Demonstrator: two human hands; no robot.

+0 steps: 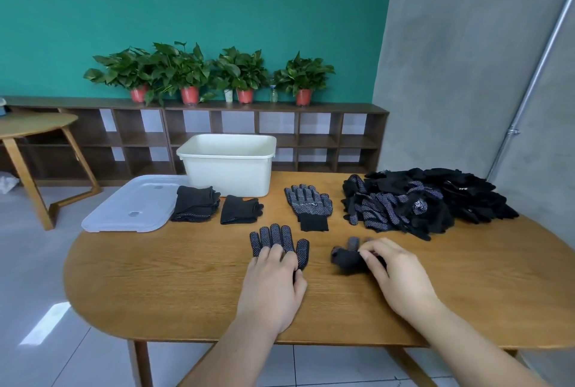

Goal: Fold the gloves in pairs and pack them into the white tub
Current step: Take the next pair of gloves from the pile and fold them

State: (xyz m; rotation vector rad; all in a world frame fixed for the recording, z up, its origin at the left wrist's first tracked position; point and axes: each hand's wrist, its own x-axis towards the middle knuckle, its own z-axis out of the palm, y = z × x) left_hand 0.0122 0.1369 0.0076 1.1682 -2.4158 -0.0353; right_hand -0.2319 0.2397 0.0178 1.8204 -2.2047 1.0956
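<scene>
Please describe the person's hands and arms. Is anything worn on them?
The left hand and right hand are bare: no ring, watch or bracelet shows. The left forearm and right forearm are bare too, with no sleeve in view down to the picture's lower edge.

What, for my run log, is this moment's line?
left hand presses flat glove | right hand grips bunched glove | folded pairs outside white tub

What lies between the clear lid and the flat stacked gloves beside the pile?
Two folded glove pairs, one beside the lid, the other right of it; head view.
</scene>
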